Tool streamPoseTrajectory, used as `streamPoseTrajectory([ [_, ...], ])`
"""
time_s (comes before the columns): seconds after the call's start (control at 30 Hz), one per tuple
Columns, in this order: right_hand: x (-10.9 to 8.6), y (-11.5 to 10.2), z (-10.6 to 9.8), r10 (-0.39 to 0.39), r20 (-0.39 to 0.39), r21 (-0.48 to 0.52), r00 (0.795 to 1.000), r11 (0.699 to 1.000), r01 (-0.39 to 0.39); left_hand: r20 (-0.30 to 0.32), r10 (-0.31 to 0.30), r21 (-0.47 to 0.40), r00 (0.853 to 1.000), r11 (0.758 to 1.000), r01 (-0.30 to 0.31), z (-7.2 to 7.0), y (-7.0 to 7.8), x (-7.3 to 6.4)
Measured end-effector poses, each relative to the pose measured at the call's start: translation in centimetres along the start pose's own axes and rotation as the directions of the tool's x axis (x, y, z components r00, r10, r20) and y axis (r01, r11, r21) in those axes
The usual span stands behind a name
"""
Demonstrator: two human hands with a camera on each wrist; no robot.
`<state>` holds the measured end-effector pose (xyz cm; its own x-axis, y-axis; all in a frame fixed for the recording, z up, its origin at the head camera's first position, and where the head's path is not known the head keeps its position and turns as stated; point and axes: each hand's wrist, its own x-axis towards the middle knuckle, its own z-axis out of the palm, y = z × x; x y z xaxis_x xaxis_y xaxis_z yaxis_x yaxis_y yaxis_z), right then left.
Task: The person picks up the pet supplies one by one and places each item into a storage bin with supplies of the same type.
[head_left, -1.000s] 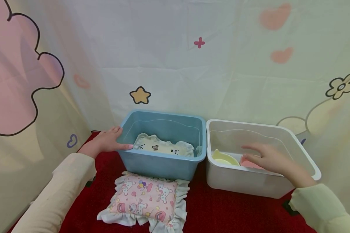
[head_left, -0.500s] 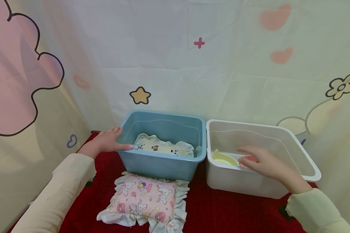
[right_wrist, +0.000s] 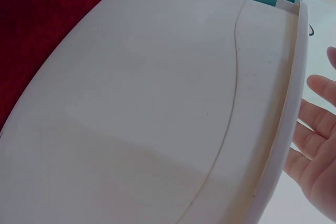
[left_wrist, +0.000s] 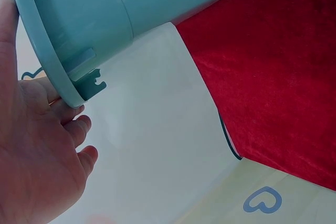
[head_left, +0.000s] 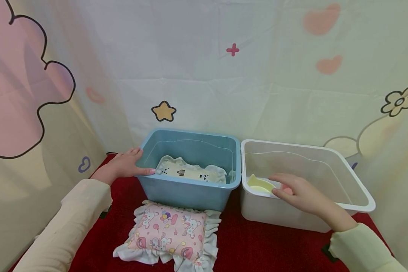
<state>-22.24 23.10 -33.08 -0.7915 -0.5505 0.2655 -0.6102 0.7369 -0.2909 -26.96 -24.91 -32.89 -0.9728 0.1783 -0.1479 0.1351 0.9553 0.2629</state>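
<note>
My left hand (head_left: 125, 165) rests on the near left corner of a blue plastic bin (head_left: 183, 194), thumb along the front rim. In the left wrist view its other fingers lie loosely bent against the outside of that rim. A cream frilled pillow (head_left: 175, 168) with small animal prints lies inside this bin. Over the white bin (head_left: 278, 213) my right hand (head_left: 302, 192) reaches across the front rim, fingers spread and holding nothing visible. Beneath it are a yellow dish (head_left: 260, 184) with a pointed ear and a pink item (head_left: 286, 189), mostly hidden by the hand.
A pink unicorn-print pillow (head_left: 171, 232) with white frills lies in front of the blue bin on a red cloth (head_left: 258, 245). The two bins stand side by side, rims nearly meeting. A printed curtain (head_left: 204, 87) hangs close behind them.
My right hand has moved left inside the white bin, toward the yellow dish, and now covers more of the pink item's right side. My left hand has stayed on the blue bin.
</note>
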Motion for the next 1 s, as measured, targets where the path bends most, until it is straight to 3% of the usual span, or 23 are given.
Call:
streamPoseTrajectory([
  [0.5,0.0,-1.5,0.6,0.03,0.016,-0.068,0.999,0.997,-0.029,-0.001,-0.003,0.01,1.0,1.0,0.003,0.1,0.0,-0.1],
  [0.83,0.1,-1.5,1.1,-0.067,-0.008,-0.077,0.998,0.995,0.066,-0.001,-0.002,0.004,1.0,1.0,0.002,0.1,0.0,-0.2],
  [1.0,0.2,-1.7,1.2,-0.078,0.003,-0.093,0.997,0.993,0.078,0.004,-0.006,-0.001,1.0,1.0,0.006,0.0,0.0,-0.2],
])
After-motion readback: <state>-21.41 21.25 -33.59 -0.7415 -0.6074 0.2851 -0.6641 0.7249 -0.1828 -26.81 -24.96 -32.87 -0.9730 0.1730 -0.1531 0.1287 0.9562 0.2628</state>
